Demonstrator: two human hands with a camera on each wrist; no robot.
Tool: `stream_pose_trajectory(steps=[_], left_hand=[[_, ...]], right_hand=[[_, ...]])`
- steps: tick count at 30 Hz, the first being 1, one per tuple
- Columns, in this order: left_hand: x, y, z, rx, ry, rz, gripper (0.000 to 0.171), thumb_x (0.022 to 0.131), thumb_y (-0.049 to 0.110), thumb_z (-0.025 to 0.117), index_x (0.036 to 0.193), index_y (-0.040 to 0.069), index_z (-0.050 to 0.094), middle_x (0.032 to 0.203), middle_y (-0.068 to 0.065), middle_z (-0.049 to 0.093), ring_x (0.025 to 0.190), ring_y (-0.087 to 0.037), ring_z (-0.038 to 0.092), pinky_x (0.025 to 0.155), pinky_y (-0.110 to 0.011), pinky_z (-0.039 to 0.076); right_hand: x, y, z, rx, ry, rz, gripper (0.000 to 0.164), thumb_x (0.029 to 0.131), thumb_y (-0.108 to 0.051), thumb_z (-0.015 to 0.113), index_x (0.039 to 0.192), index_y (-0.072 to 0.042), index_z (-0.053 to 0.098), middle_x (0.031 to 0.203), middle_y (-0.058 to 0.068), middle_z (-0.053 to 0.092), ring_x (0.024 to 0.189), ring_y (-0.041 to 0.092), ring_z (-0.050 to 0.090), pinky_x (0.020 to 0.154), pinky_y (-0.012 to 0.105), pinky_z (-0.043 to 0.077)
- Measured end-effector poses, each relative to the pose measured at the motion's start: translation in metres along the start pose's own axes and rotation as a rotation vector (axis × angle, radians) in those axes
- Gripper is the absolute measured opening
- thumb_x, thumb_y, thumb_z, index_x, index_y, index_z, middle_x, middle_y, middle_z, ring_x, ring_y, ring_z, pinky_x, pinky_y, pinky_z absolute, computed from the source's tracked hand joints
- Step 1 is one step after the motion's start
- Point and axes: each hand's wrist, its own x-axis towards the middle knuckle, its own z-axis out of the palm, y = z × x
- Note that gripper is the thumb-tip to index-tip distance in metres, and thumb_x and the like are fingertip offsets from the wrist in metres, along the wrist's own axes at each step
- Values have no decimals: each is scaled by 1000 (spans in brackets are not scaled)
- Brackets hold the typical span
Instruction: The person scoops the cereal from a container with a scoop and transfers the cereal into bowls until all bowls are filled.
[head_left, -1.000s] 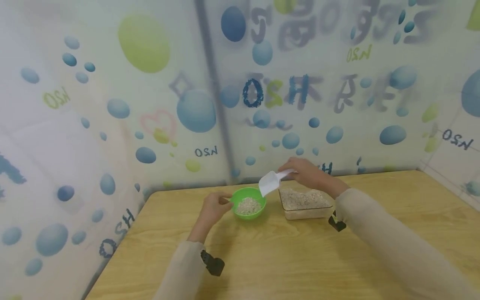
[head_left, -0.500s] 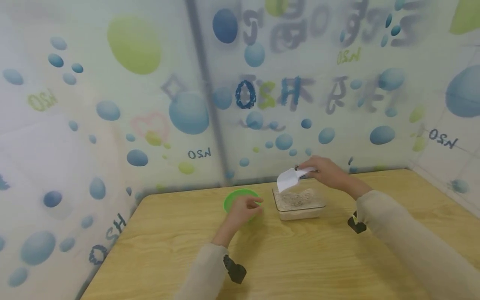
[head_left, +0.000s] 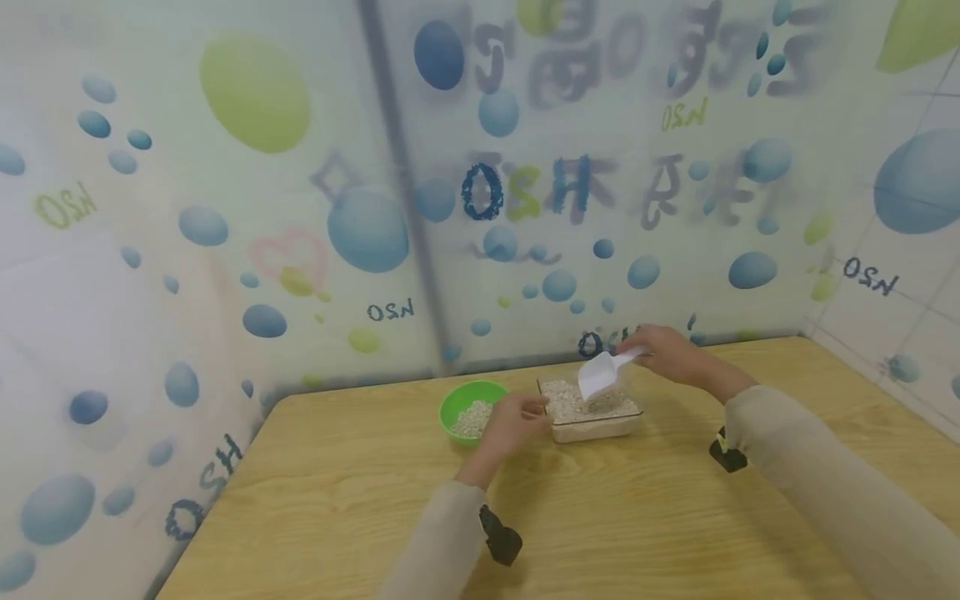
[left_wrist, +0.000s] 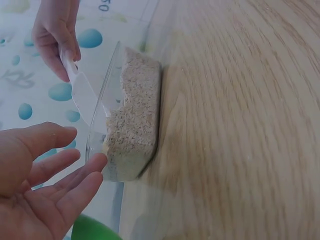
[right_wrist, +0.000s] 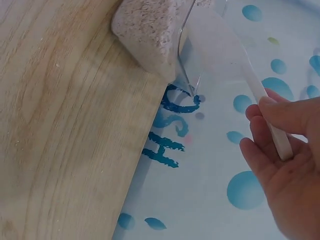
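Against a wall printed with bubbles and mirrored lettering, you work at a pale wood bench. Your right sleeve stretches in from the lower right, your left sleeve from the bottom of the head view. Near the bench's far edge stands a clear box, upright and dark-rimmed. To its left, apart from it, sits a green bowl, also upright, its right side partly hidden behind your left grip. That grip is spread, thumb and fingers loosely extended beside the box's left end; you cannot tell from these views whether a fingertip touches the glass. Your right grip pinches the handle of a white scoop between thumb and fingers, and the scoop tilts down, its blade dipping inside the box. Below each of your cuffs shows a small black device, one by the left and one by the right. Smallest of all are the pale flakes, heaped unevenly in the box and piled in the bowl.
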Motion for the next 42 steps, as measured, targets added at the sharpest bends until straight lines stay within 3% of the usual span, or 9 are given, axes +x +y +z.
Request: stream_pose_trajectory(steps=[6, 7, 12, 24, 32, 38, 42], left_hand=[[4, -1, 7, 10, 44, -27, 28, 87, 16, 63, 111, 0, 65, 100, -15, 64, 90, -25, 63, 74, -33, 53], [1, 6, 6, 7, 51, -61, 27, 86, 11, 64, 110, -2, 64, 101, -17, 64, 91, -27, 63, 76, -34, 53], [4, 4, 13, 25, 79, -67, 25, 85, 5, 65, 108, -4, 65, 98, -17, 65, 88, -28, 63, 74, -33, 53], [4, 8, 14, 15, 81, -89, 24, 84, 4, 66, 106, -4, 66, 95, -16, 65, 87, -27, 64, 72, -32, 53], [2, 6, 15, 13, 87, -70, 24, 82, 2, 67, 105, -5, 66, 92, -17, 66, 85, -29, 64, 70, -32, 53], [3, 9, 13, 36, 86, -127, 24, 83, 5, 67, 106, -2, 67, 93, -13, 66, 85, -23, 64, 70, -30, 53], [3, 11, 9, 49, 91, -139, 23, 83, 5, 67, 106, -2, 67, 94, -13, 66, 86, -24, 64, 72, -32, 53]], right_hand=[[-2, 4, 6, 12, -17, 29, 22, 87, 9, 53, 105, 8, 64, 101, 20, 60, 97, 40, 54, 82, 53, 45], [-2, 5, 8, 8, -23, 33, 22, 87, 9, 53, 106, 7, 65, 102, 20, 60, 97, 40, 54, 83, 53, 45], [-4, 8, 14, 13, -41, 66, 24, 89, 7, 51, 109, 5, 64, 107, 22, 60, 102, 42, 53, 85, 53, 44], [-12, 8, 18, 156, -58, 96, 27, 91, 6, 48, 116, 8, 59, 114, 25, 54, 108, 44, 48, 87, 55, 43], [-9, 2, 19, 129, -57, 67, 24, 92, 4, 50, 113, 6, 61, 109, 21, 58, 104, 41, 51, 86, 54, 43], [-3, -5, 23, 123, -67, 14, 23, 90, 6, 50, 111, 8, 61, 109, 23, 58, 104, 42, 51, 87, 54, 43], [-1, -2, 30, 132, -78, 36, 25, 90, 8, 49, 113, 9, 60, 112, 25, 57, 106, 44, 50, 88, 55, 42]])
